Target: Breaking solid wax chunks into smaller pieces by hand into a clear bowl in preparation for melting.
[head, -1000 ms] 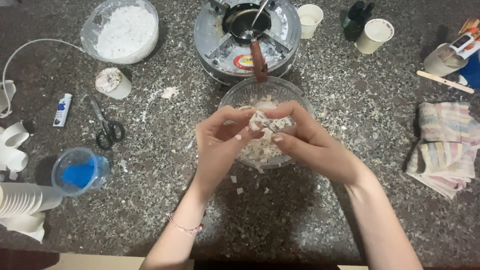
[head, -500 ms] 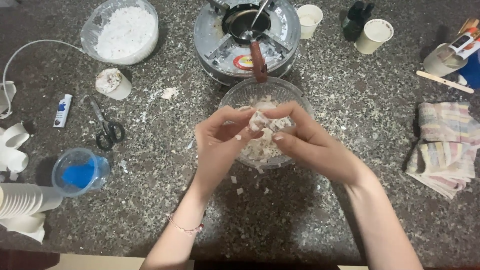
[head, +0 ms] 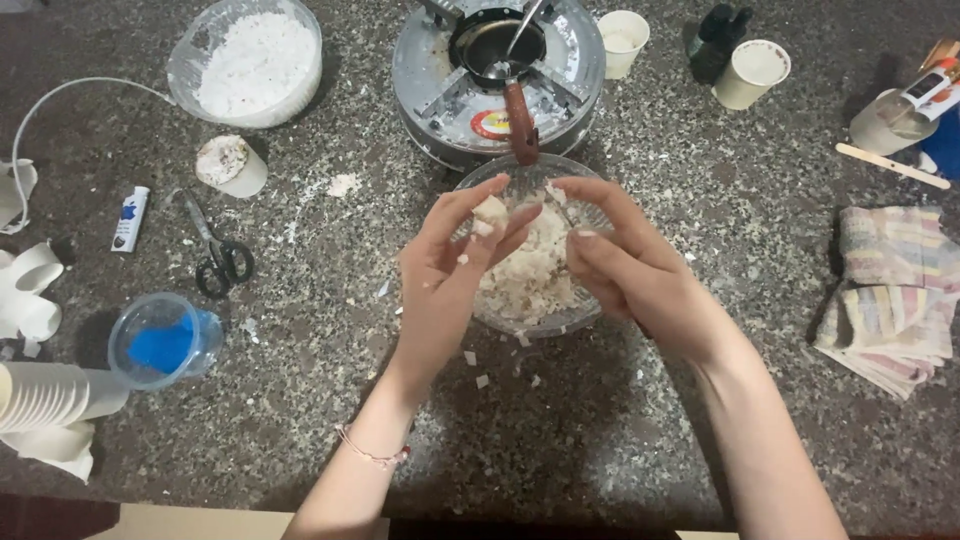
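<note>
Over the glass bowl (head: 470,190) of pale flakes (head: 530,270), the left hand (head: 445,275) pinched a small whitish chunk (head: 490,211) between thumb and fingertips, holding it just above the heap. The right hand (head: 630,270) hovered beside it over the bowl's right half, fingers curled together; a tiny pale crumb (head: 556,193) seemed to sit at its fingertips, though whether it was truly gripped could not be told.

The bowl stood on a dark speckled stone counter (head: 560,440) dusted with white crumbs. Just beyond it sat a round metal stove (head: 570,60) with a small pan (head: 495,40) whose brown handle reached toward the bowl. At far left was a tub of white powder (head: 255,60); nearer lay scissors (head: 215,255) and a cup with blue contents (head: 160,340). A striped cloth (head: 890,290) lay to the right, with paper cups (head: 750,70) beyond it.
</note>
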